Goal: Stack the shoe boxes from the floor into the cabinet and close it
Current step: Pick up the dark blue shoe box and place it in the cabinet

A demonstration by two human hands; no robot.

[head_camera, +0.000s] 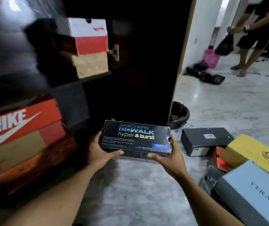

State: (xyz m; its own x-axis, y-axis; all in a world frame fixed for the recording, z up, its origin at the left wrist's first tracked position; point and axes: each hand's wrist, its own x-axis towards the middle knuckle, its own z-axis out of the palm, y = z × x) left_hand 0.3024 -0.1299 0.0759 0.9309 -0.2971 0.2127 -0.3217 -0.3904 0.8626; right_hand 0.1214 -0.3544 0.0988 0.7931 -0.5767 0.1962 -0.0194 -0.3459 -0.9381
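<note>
Bare floor lay open btwn cabinet & box pile (right). Left hand & right hand clamped black shoe box by its ends, above floor, arms stretched fwd.

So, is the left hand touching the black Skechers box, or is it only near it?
Touching. The head view shows the left hand gripping the Skechers box at its left end, thumb lying along the front edge.

Both forearms reach fwd, centre frame; left hand & right hand clamp black printed cardboard shoe box ends, thumbs up top.
</note>
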